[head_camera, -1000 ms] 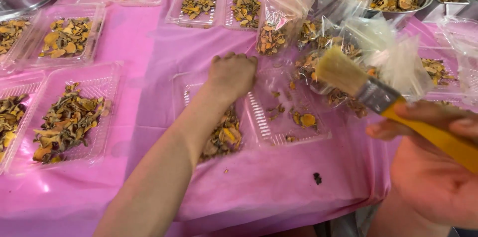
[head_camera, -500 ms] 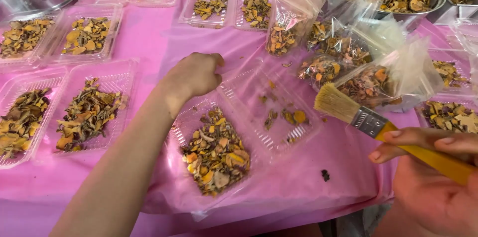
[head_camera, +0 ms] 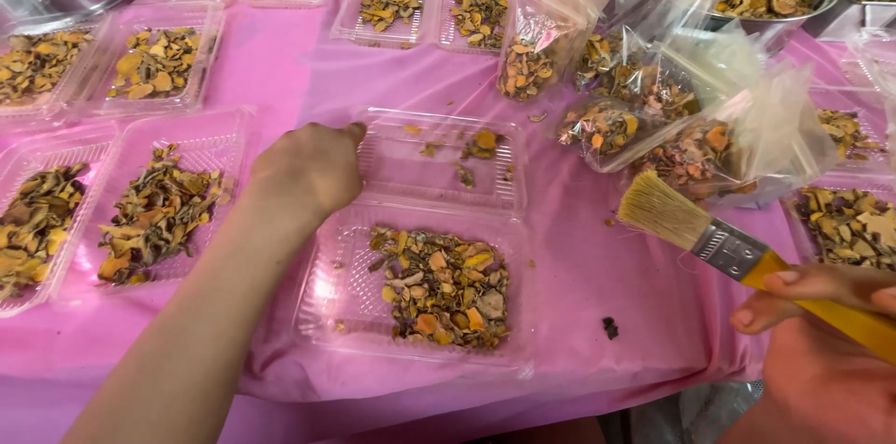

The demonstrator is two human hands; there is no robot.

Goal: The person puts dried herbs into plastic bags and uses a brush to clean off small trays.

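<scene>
Clamshell tray: the clear plastic clamshell tray (head_camera: pixel 425 248) lies open in the middle of the pink table cover (head_camera: pixel 579 267), its filled half near you and its lid half far, the two joined by a hinge line between them.
Contents: dried yellow-brown slices (head_camera: pixel 443 287) sit in a loose heap in the near half; a few stray bits lie in the lid.
Your left hand: your left hand (head_camera: pixel 308 169) rests at the left edge of the tray by the hinge, fingers curled under in a loose fist; you cannot tell from here whether they pinch the rim.
Your right hand: your right hand (head_camera: pixel 826 341) grips the yellow handle of a paintbrush (head_camera: pixel 719 243), fingers pressed together around it, bristles hovering just right of the tray.
Handling: judge the tray as light, thin and springy; it will flex and can spill if you lift one corner.
Where to hold: take it by the stiffer outer rim, not the flimsy walls.
Slices: brittle and light; they scatter easily.
Neighbours: filled trays (head_camera: pixel 154 211) lie left, plastic bags (head_camera: pixel 709 140) far right.
</scene>
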